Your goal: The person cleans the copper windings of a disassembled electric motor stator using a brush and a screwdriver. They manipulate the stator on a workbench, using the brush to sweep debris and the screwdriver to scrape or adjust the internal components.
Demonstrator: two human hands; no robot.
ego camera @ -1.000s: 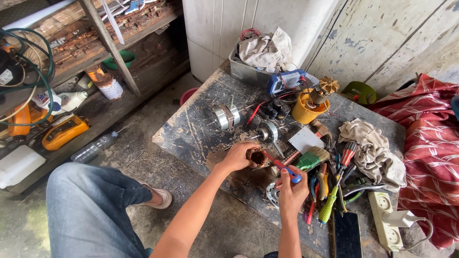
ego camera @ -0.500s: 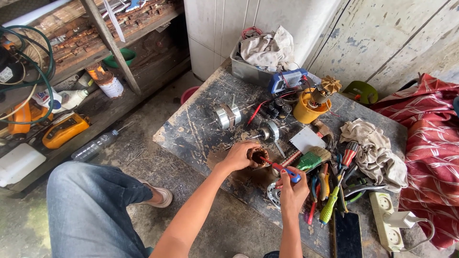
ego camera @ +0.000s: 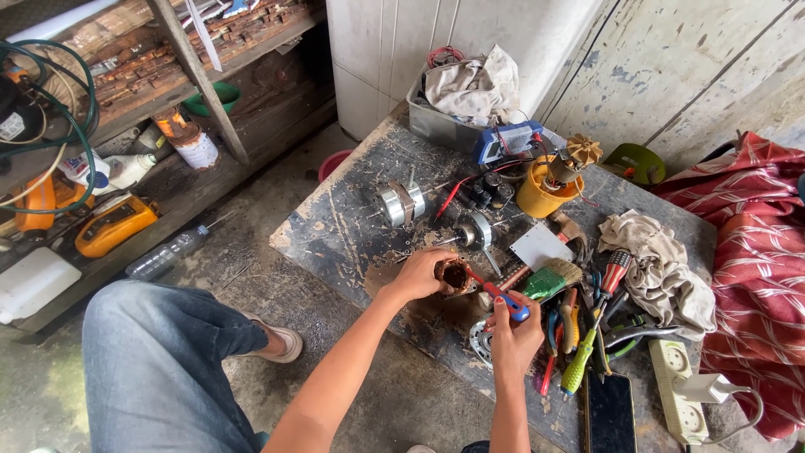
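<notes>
1. Fingers of the left hand [ego camera: 422,273] are curled around a small round copper-wound motor part [ego camera: 454,273], holding it on the scarred dark worktop [ego camera: 335,226] with its open bore facing up
2. Right hand [ego camera: 516,335], at about four o'clock from the motor part, is closed around the blue-and-red handle of a screwdriver [ego camera: 500,295]; its shaft slants up toward ten o'clock and the tip sits at the part's bore
3. At twelve o'clock from the left hand lie a small motor with a shaft [ego camera: 472,231] and, further toward eleven o'clock, a silvery round motor housing [ego camera: 400,203]
4. Green-bristled brush [ego camera: 551,279] lies just beside the screwdriver at two o'clock from the right hand
5. Green-handled screwdriver [ego camera: 580,366] and other hand tools are heaped at three o'clock from the right hand, with a crumpled grey rag [ego camera: 658,260] beyond them
6. Yellow tub [ego camera: 537,195] holding a fan-like rotor stands at one o'clock from the motor part, well apart from it
</notes>
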